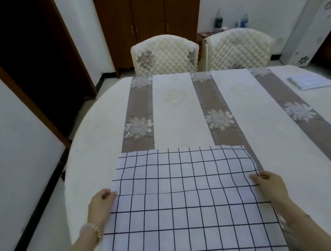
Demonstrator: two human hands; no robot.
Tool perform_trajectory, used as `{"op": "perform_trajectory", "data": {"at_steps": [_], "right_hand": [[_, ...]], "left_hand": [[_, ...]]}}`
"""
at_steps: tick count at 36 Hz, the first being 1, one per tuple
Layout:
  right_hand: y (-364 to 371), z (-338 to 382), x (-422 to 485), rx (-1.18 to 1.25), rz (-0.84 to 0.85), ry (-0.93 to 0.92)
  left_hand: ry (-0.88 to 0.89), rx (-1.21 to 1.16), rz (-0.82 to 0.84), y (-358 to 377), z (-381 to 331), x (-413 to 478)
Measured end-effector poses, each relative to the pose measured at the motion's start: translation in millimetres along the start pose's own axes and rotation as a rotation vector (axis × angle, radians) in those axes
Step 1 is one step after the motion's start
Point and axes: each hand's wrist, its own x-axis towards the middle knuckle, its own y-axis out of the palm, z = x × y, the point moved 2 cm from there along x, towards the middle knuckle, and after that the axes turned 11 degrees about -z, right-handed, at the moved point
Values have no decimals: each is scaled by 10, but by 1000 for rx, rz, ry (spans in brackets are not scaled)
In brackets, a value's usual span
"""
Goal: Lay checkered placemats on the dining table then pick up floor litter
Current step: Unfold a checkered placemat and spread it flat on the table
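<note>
White walls and a dark wooden cabinet [148, 26] close off the far side of the room, with two quilted cream chairs [164, 54] pushed up against the far edge of the dining table [94, 134]. Its cream cloth carries grey-brown bands with pale flower motifs, and a folded white cloth [310, 81] lies near the right end, well apart from everything else. At the near edge a checkered placemat [185, 198] (white with thin dark grid lines) lies spread on the table, its far edge flat across the bands and its near part running out of view at the bottom. The left hand [101, 204] pinches the mat's left edge, thumb on top and fingers curled under. The right hand [270, 186] grips the right edge the same way, where the fabric ripples slightly. A bead bracelet [89, 228] sits on the left wrist.
</note>
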Motion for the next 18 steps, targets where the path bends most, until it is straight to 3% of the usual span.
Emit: {"op": "perform_trajectory", "data": {"at_steps": [10, 18], "right_hand": [[135, 134, 302, -125, -110, -44], [184, 228, 465, -114, -107, -30]], "left_hand": [[77, 80, -21, 154, -182, 215], [10, 99, -9, 226, -209, 383]]}}
